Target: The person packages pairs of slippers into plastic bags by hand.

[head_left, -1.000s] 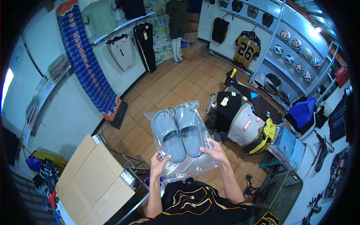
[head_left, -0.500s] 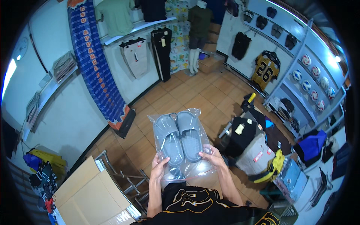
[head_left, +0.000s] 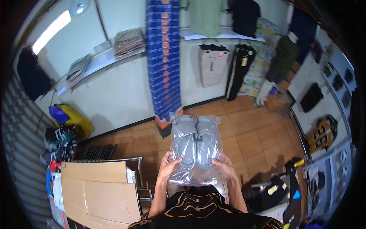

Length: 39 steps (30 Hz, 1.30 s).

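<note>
I'm holding a pair of grey slippers [head_left: 206, 149] inside a clear plastic bag [head_left: 209, 178], up in front of my chest and above the tiled floor [head_left: 244, 133]. The toes are pointing away from me, the heels are lying toward me, and a dark loop [head_left: 198, 138] is joining the pair at the middle. My left grip [head_left: 167, 165] is pinching the bag's left edge beside one heel, thumb on top; my right grip [head_left: 226, 167] is pinching the right edge the same way.

Since a moment ago I've been turning left: the blue banner [head_left: 164, 57] is now standing just behind the bag's far edge, the cardboard [head_left: 105, 194] is sitting squarer at my lower left, and the shelving with balls [head_left: 340, 168] is sliding toward the right rim. My hold isn't changing, so the pair is travelling with me undisturbed, still bagged.

My fingers are curling under the bag, where they're mostly hiding. Glare is streaking the plastic, so I'm not managing to tell whether the bag's near edge is sealed. The dark clothes [head_left: 267, 196] at lower right are running into shadow, and the balls are blurring and being cut off.
</note>
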{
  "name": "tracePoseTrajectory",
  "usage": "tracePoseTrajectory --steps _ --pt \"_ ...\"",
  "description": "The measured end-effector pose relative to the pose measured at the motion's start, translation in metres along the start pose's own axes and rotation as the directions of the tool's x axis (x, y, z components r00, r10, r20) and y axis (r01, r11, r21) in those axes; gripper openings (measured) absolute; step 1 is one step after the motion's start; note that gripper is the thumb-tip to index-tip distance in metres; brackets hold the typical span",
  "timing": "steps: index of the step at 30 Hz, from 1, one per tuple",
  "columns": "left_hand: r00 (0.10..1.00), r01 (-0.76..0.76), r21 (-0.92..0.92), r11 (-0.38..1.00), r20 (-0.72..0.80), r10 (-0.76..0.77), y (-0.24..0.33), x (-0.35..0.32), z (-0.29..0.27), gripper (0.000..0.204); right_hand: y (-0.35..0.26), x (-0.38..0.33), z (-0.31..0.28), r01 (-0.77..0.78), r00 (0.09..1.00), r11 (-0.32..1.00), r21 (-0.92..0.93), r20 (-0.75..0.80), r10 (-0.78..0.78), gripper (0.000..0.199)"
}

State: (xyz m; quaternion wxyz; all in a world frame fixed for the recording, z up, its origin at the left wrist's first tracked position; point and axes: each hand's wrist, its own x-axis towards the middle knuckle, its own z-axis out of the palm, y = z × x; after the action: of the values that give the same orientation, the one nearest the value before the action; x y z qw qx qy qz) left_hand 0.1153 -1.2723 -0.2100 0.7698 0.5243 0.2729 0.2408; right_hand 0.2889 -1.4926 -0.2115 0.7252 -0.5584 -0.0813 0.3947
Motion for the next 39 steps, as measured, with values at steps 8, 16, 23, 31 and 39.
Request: tracePoseTrajectory --steps 8,16,23,31,39 --pt "0.951 -0.017 -0.05 0.999 -0.309 0.0 0.017 0.058 -0.052 0.026 -0.014 0.147 0.061 -0.103 0.956 0.985 -0.141 0.259 0.137 0.034" --pt "0.816 -0.138 -0.024 0.99 -0.569 0.1 0.04 0.146 -0.08 0.024 -0.047 0.316 0.134 -0.04 0.845 0.93 -0.365 0.484 0.226 0.049" --pt "0.657 -0.239 -0.01 0.971 -0.738 0.154 0.054 0.187 -0.117 0.023 -0.062 0.409 0.233 -0.009 0.72 0.855 -0.518 0.59 0.365 0.055" --pt "0.484 -0.303 0.0 0.953 -0.862 0.153 0.072 0.219 -0.181 0.021 -0.026 0.47 0.343 -0.025 0.598 0.838 -0.545 0.663 0.45 0.054" --pt "0.4 -0.301 0.057 0.952 -0.899 0.18 0.114 0.251 -0.27 0.021 -0.007 0.515 0.458 0.001 0.513 0.836 -0.549 0.718 0.471 0.047"
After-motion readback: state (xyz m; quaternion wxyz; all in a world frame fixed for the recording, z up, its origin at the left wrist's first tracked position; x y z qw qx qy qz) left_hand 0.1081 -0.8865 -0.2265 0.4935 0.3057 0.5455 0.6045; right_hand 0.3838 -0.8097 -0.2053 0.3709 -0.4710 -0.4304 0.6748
